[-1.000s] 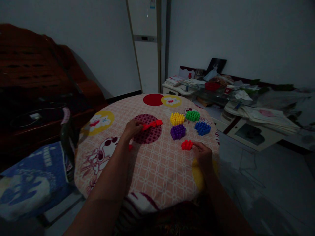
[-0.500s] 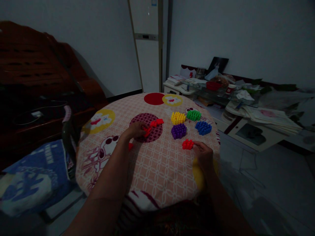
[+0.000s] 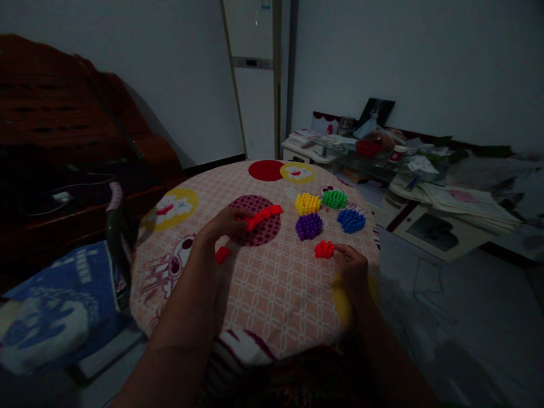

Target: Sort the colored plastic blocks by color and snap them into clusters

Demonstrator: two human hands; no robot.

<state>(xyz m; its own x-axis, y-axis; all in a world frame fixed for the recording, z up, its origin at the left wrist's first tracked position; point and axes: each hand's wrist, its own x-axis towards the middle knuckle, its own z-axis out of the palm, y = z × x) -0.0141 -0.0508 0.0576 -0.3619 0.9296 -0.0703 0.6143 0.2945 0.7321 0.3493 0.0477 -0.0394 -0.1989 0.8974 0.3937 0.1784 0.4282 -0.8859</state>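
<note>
My left hand [image 3: 228, 221] reaches over a dark red printed circle on the cloth, its fingers closed on the near end of a line of red blocks [image 3: 267, 213]. Another red block [image 3: 221, 254] lies beside my left forearm. My right hand [image 3: 351, 265] pinches the right edge of a red knobbly cluster [image 3: 324, 249] on the cloth. Beyond it sit similar knobbly clusters: purple [image 3: 309, 226], yellow [image 3: 307, 204], green [image 3: 335, 199] and blue [image 3: 351, 221]. The single pieces in them are too small to make out.
A patterned cloth covers the round table [image 3: 272, 294]. At the left stands a chair with a blue cloth [image 3: 72, 306], with a wooden bench [image 3: 51, 124] behind it. A cluttered cabinet [image 3: 425, 209] is at the right. A tall white unit [image 3: 255, 107] stands at the back.
A red block in my left fingers, turned out of line half a second ago, now lies along the row. My left hand has shifted slightly left, uncovering more of the separate red block. My right hand stays put.
</note>
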